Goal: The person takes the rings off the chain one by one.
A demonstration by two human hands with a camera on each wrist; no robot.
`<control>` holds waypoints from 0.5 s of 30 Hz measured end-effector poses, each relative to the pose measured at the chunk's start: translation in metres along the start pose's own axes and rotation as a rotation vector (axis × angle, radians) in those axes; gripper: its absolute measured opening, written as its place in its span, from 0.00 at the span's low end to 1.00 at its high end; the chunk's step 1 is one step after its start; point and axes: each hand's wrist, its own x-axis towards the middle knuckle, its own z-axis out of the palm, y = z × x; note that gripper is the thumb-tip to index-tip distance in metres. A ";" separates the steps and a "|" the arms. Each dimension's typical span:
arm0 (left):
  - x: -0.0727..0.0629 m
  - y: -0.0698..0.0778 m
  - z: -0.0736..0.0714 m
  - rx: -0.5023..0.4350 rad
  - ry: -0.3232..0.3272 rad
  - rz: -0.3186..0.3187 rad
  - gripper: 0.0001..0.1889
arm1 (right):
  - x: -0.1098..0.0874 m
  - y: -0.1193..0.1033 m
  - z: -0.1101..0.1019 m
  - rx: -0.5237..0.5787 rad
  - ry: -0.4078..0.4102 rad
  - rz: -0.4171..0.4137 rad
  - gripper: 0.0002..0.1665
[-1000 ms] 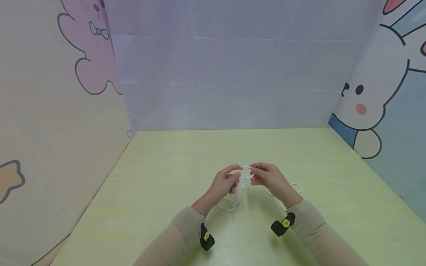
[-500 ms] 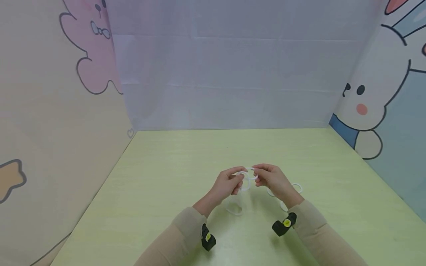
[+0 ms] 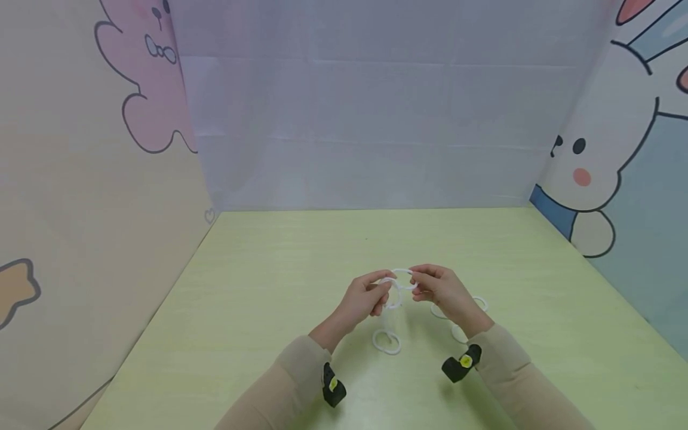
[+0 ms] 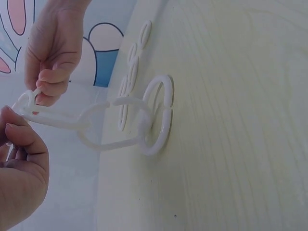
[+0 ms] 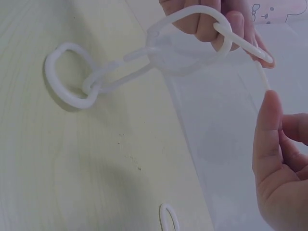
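Observation:
My left hand (image 3: 364,297) pinches a white plastic chain link (image 3: 395,292) between thumb and fingers. Another link (image 3: 404,270) bridges the two hands, hooked through that one, and my right hand (image 3: 438,289) pinches its far side. Below the left hand the chain hangs down. In the right wrist view a middle link (image 5: 137,77) joins the lowest link (image 5: 57,84), which stands on or just at the table. Where the thumbs close over the plastic, parts of the upper links are hidden.
Several loose white links lie on the pale green table (image 3: 290,251) by my right wrist, among them one link (image 3: 481,301) and another link (image 3: 458,334). A pale cloth (image 3: 371,107) hangs behind, with cartoon-printed panels at both sides.
The lower chain, bunched under my left hand a second ago, now hangs more stretched out, its lowest link further right. My right hand has shifted slightly right.

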 end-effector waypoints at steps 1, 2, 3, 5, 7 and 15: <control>0.000 0.000 0.000 -0.001 0.001 -0.003 0.11 | 0.000 0.000 -0.001 0.000 0.001 0.002 0.21; 0.000 0.001 0.000 -0.003 0.004 -0.003 0.11 | 0.000 0.000 -0.001 -0.001 0.003 0.005 0.22; 0.000 0.001 -0.001 -0.006 0.005 0.000 0.11 | 0.000 0.000 -0.002 -0.001 0.006 0.007 0.21; 0.000 0.000 -0.001 -0.014 0.004 0.001 0.11 | 0.000 0.001 -0.003 -0.005 0.010 0.010 0.19; 0.001 0.000 -0.002 -0.018 0.000 -0.005 0.11 | -0.001 0.001 -0.005 -0.015 0.015 0.012 0.19; 0.002 -0.001 -0.003 -0.027 -0.006 -0.006 0.13 | -0.001 0.006 -0.011 -0.042 0.032 0.041 0.20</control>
